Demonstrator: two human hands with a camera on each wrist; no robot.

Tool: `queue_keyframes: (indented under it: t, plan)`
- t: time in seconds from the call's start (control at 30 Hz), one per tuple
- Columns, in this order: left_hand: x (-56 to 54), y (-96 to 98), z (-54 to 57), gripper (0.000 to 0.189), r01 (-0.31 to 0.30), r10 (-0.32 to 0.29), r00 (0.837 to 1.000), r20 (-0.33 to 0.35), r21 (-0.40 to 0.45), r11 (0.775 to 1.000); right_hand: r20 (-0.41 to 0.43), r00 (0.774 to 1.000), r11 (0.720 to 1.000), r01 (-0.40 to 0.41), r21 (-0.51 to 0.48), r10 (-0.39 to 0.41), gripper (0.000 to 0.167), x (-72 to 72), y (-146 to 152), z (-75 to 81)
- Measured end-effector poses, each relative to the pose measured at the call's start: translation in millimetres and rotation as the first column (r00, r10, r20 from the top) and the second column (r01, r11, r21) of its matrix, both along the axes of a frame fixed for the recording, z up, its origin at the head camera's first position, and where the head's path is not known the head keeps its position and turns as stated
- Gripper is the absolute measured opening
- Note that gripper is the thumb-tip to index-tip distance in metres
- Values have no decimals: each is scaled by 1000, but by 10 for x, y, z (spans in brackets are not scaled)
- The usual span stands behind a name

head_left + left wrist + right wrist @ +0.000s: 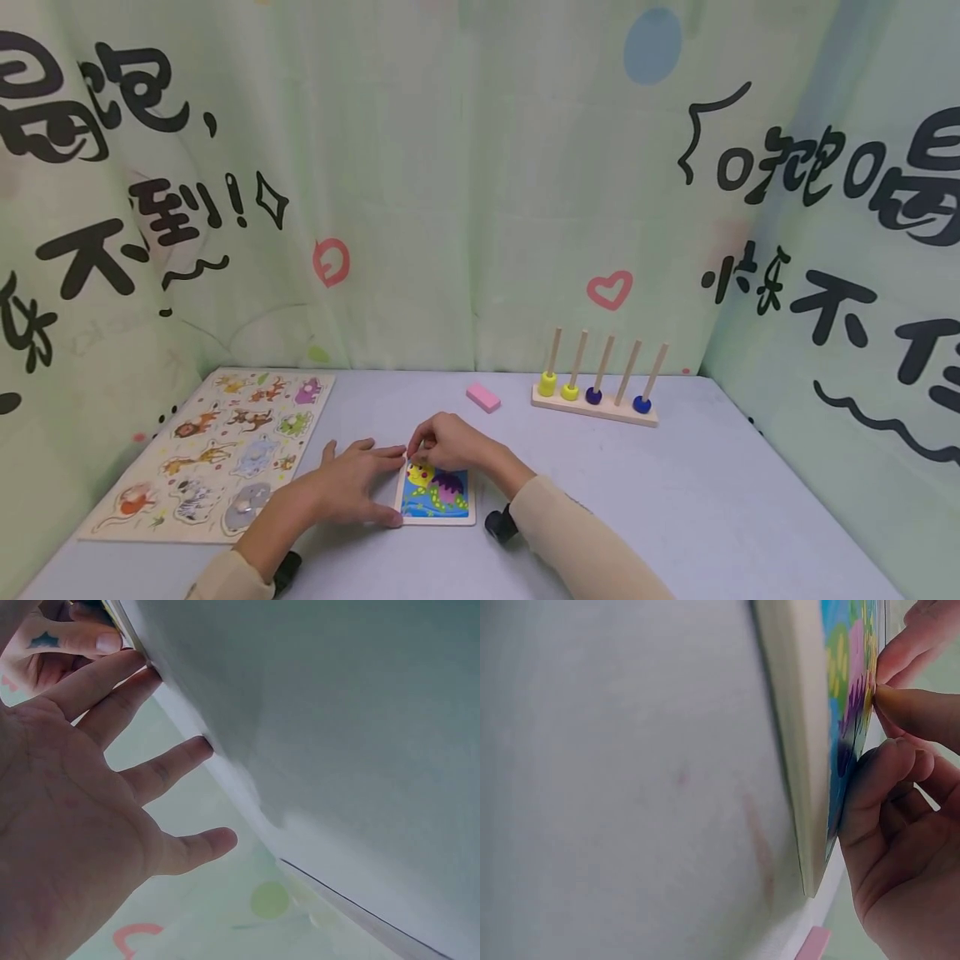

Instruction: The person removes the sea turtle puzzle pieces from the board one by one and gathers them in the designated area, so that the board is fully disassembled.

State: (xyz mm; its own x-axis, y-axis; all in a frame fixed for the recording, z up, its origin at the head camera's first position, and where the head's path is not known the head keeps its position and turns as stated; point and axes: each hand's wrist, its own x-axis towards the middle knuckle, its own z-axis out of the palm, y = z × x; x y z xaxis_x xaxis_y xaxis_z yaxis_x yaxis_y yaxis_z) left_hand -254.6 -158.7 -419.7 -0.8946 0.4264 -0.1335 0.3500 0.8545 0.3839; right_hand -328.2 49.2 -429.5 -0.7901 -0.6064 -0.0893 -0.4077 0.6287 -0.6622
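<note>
A small framed picture puzzle (437, 522) lies on the table, showing a yellow-headed animal with a purple shell on blue. My left hand (348, 483) is spread along its left side, fingertips at the upper left edge and thumb at the lower left corner. In the left wrist view, the left hand (82, 787) has its fingers stretched out. My right hand (452, 443) reaches over the top of the puzzle. Seen from the right wrist, the right hand (907, 847) bends its fingers against the picture face (840, 712); I cannot tell whether they pinch a piece.
A large animal peg board (225, 442) lies to the left, beside the left forearm. Behind the puzzle sits a pink block (483, 397). Farther right stands a wooden bead stand (596, 404) with upright rods and yellow and blue beads. Printed curtains (465, 208) surround the table.
</note>
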Motion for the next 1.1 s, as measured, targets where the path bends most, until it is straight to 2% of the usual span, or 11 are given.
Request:
queue_keyframes:
  t: [0.5, 1.1]
  plan:
    - [-12, 7, -13, 85, -14, 14, 1000, 11, -3, 1000, 26, 999, 999, 25, -27, -24, 8, -9, 10, 4]
    - [-5, 1, -12, 84, -1, 1, 1000, 1, 9, 1000, 39, 999, 997, 28, -74, -25, 10, -32, 79, -22]
